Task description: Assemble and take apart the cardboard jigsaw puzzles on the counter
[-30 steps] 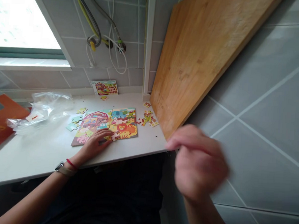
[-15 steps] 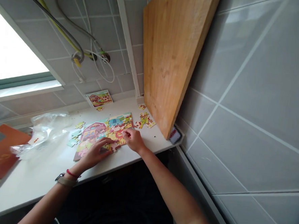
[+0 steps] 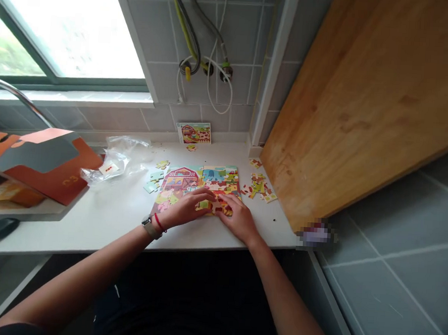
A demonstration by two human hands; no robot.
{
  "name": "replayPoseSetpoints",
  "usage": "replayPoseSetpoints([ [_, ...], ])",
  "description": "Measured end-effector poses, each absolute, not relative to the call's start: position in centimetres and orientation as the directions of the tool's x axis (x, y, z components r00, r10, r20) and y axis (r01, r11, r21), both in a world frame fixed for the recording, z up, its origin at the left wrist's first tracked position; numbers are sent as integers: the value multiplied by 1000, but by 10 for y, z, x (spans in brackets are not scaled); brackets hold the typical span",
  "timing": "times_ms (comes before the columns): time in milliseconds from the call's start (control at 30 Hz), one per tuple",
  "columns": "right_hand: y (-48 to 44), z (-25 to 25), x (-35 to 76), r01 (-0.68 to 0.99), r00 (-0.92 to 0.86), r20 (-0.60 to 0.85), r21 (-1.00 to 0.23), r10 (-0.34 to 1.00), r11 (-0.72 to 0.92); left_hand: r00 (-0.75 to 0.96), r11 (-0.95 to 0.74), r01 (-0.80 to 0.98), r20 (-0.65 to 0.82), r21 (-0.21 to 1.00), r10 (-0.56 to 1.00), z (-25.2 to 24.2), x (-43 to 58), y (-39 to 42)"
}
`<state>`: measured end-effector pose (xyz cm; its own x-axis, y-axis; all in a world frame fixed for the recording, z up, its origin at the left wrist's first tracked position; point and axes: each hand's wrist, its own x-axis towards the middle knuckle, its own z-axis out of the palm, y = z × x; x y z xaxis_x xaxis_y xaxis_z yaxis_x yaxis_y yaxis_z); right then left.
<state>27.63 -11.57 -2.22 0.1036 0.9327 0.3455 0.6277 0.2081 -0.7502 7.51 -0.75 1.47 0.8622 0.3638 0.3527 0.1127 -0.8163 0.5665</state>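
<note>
Along the white countertop (image 3: 121, 227), an orange cardboard folder (image 3: 62, 178) and a crumpled plastic bag (image 3: 116, 158) lie left of the jigsaw puzzle (image 3: 196, 183), a partly assembled farmyard scene near the counter's front edge. The left hand (image 3: 185, 210) and right hand (image 3: 238, 220) rest open and flat on its lower part, fingertips nearly meeting, gripping nothing visible. Loose puzzle pieces (image 3: 259, 185) sit further right, just beside a leaning wooden cutting board (image 3: 356, 110).
</note>
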Motion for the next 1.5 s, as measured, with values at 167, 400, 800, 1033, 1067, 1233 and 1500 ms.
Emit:
replayPoseSetpoints([
  [167, -117, -23, 277, 661, 111, 352, -724, 929, 196, 900, -827, 98, 305, 554, 311, 7, 72, 10],
  [400, -120, -22, 273, 723, 133, 367, -671, 921, 163, 907, -910, 59, 358, 410, 220, 0, 69, 26],
  [800, -76, 2, 314, 840, -101, 278, -491, 955, 232, 792, -892, 158, 485, 424, 371, -2, 59, 19],
  [1033, -62, -2, 329, 833, -155, 247, -489, 957, 261, 901, -945, 144, 355, 294, 248, 19, 76, 59],
  [1067, -63, -3, 329, 830, -154, 251, -492, 956, 263, 906, -949, 109, 363, 297, 218, 20, 77, 67],
  [1233, -64, -7, 330, 809, -140, 261, -526, 955, 263, 919, -942, -20, 376, 334, 114, 8, 80, 83],
  [1500, -67, -7, 334, 784, -1, 180, -610, 984, 113, 915, -890, -23, 369, 455, 165, -7, 75, 79],
])
